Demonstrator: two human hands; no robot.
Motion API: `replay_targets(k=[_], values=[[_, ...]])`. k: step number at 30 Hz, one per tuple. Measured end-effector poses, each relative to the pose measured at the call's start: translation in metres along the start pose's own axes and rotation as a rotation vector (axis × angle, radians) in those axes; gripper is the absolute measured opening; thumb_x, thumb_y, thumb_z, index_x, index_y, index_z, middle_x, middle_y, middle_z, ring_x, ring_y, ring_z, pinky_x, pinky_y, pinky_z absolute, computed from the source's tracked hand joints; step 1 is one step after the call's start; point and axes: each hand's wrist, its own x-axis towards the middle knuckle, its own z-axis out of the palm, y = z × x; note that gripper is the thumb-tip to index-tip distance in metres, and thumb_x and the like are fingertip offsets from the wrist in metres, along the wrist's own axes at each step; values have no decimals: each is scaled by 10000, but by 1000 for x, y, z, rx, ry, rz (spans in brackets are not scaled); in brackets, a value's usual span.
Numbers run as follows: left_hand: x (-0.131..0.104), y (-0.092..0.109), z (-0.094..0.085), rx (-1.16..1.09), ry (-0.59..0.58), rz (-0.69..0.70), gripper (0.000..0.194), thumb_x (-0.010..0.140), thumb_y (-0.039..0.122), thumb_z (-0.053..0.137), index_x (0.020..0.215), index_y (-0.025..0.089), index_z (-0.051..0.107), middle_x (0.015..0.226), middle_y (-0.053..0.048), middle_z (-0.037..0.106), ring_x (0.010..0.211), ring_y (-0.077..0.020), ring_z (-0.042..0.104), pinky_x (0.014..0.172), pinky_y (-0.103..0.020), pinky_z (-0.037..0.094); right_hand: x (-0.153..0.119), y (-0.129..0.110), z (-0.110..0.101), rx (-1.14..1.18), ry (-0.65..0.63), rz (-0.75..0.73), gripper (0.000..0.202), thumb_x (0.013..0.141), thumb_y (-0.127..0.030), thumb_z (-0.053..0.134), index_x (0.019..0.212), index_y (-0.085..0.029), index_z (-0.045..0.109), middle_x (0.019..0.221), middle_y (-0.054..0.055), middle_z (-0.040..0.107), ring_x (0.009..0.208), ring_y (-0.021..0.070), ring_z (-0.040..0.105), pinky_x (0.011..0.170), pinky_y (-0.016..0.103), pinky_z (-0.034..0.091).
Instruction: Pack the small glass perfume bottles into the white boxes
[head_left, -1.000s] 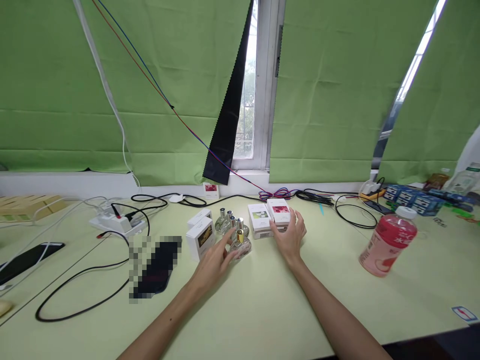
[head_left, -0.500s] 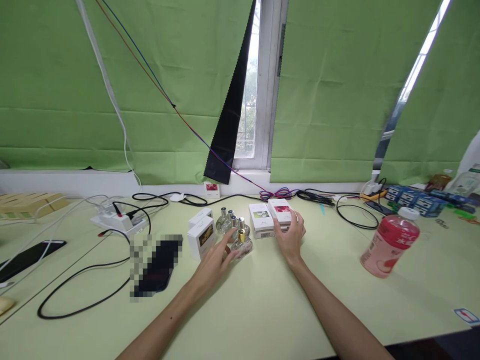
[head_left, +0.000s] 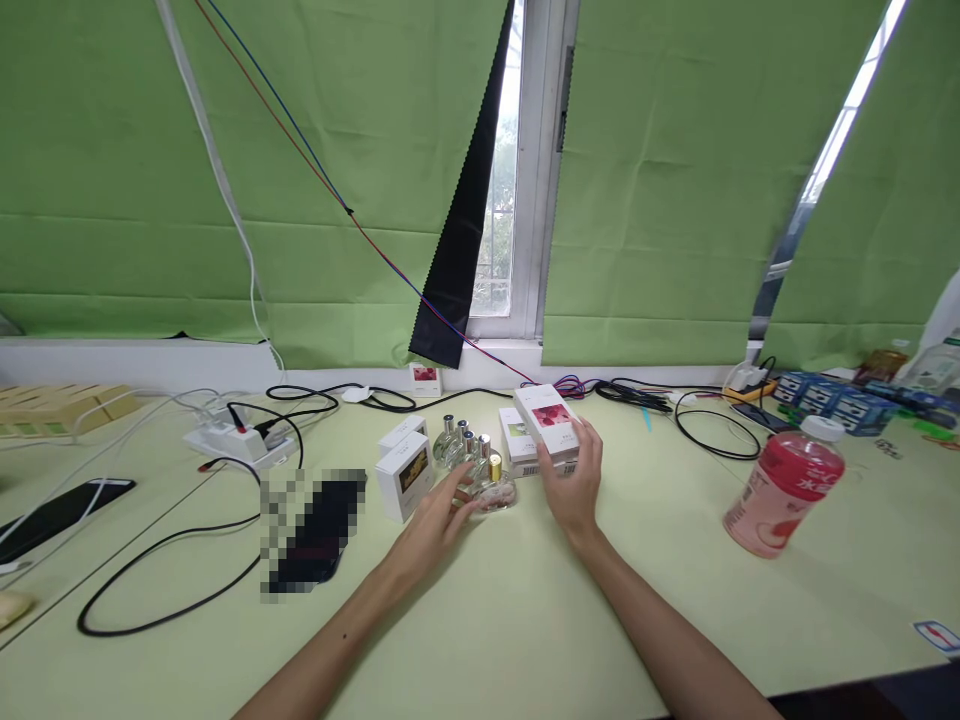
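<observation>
Just right of the cluster of small glass bottles (head_left: 469,455), the right hand (head_left: 574,490) closes on a white carton with a red flower print (head_left: 550,424), fingers along its right side, thumb on the left, tilting it up off the white box with a green print (head_left: 519,445) beneath. That carton looks light and stiff-walled, best taken across its short sides without crushing. At the near edge of the cluster, the left hand (head_left: 435,520) wraps loosely round a gold-capped bottle (head_left: 495,485); its glass looks smooth, fragile and likely heavier, so hold the body, not the cap. Two more white boxes (head_left: 403,470) stand left of the bottles.
</observation>
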Motion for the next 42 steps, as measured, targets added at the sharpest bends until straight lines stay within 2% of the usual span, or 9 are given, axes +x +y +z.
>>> replay_targets(k=[4,8,11,14,16,22,30,36,42], values=[[0,5,2,-10,45,-7,475,1000,436,446,1430,237,401,1180,-130,677,930,-234,724,840,-437,601,-10,-19,-1,98,-62,-123,542,911,-346,636,1399,-215,440,1372,186,510,1339,327,465,1074,575,425],[2,12,0,25,272,76,364,987,357,472,1324,223,453,1108,-109,650,925,-224,695,765,-391,610,-18,-32,-1,174,-127,-232,620,878,-314,661,1431,-244,390,1412,183,482,1352,350,460,1058,601,449],[1,20,-8,122,529,202,329,941,242,506,1266,214,464,1094,-96,574,928,-209,644,783,-378,587,-21,-37,-2,228,-193,-311,698,831,-287,693,1445,-259,362,1419,178,482,1343,356,475,1049,606,465],[-3,29,-19,216,573,405,469,835,189,584,1285,219,457,1174,-121,509,1064,-266,573,892,-456,546,-23,-40,-3,297,-272,-353,759,794,-262,714,1456,-262,342,1419,171,490,1339,353,483,1040,588,481],[-6,33,-24,249,546,480,525,794,194,611,1293,223,453,1206,-134,487,1153,-309,525,972,-520,496,-24,-41,-3,326,-309,-373,782,785,-271,724,1461,-263,332,1416,169,496,1335,353,487,1031,583,488],[-9,34,-26,362,459,518,530,757,237,646,1270,238,511,1251,-149,498,1174,-348,493,974,-540,457,-25,-43,-6,341,-374,-368,784,776,-285,732,1453,-262,338,1397,165,508,1314,346,501,1018,570,497],[-6,31,-32,312,296,623,572,781,259,608,1343,241,503,1269,-141,574,1185,-340,527,1000,-545,450,-24,-43,-9,412,-493,-377,796,757,-292,713,1455,-245,333,1352,148,550,1268,330,541,1027,531,502],[-5,35,-37,220,138,636,612,793,232,631,1381,237,461,1271,-134,588,1195,-304,548,1008,-498,475,-24,-40,-10,437,-602,-327,724,775,-346,694,1413,-231,372,1295,134,585,1185,302,594,992,477,525],[-5,36,-34,204,17,569,678,795,259,635,1435,240,416,1361,-161,530,1253,-329,528,1024,-523,478,-26,-37,-9,470,-733,-248,730,783,-382,700,1420,-230,377,1313,123,591,1144,278,622,954,426,545]])
